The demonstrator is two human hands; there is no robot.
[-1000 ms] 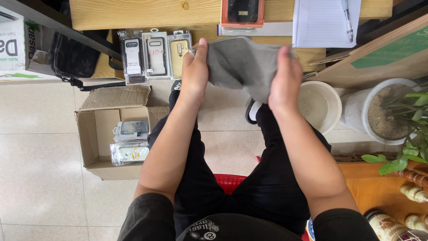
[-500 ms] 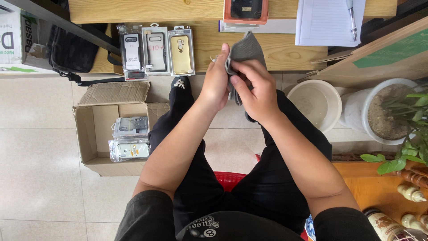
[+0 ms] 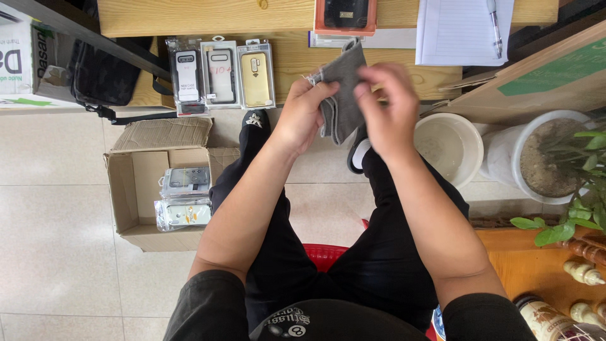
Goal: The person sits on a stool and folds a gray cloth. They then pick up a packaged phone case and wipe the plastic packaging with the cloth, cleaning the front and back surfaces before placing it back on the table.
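**Both hands on grey cloth above the lap**

Above the knees, between both hands: grey cloth (image 3: 341,88), folded, hanging roughly upright. Left hand (image 3: 303,113) pinches its upper left edge, thumb and fingers closed on the fabric. Right hand (image 3: 388,107) is at the cloth's right side, motion-blurred; fingers curled at the edge, looks like contact, but can't tell how firm the grip is. Hands close together, only the cloth between them.

Person is seated on a red stool (image 3: 325,256), black trousers, legs stretched forward, dark shoes on the tiled floor (image 3: 57,221).

Around:
- Wooden shelf (image 3: 208,16) ahead. Three packaged phone cases (image 3: 221,76) lean side by side against it: black, clear, gold.
- Orange-framed phone case (image 3: 345,16) on the shelf top, just above the cloth.
- Lined notepad (image 3: 454,31) with a pen (image 3: 495,22) lying on it, right of that.
- Open cardboard box (image 3: 136,196) on the floor left of the left leg, two more packaged cases inside, stacked near its right wall.
- Black bag (image 3: 101,72) under the shelf, far left.
- White bucket (image 3: 448,148) just right of the right hand, lower down on the floor.
- White plant pot (image 3: 514,158) beside the bucket, green leaves over its right rim.
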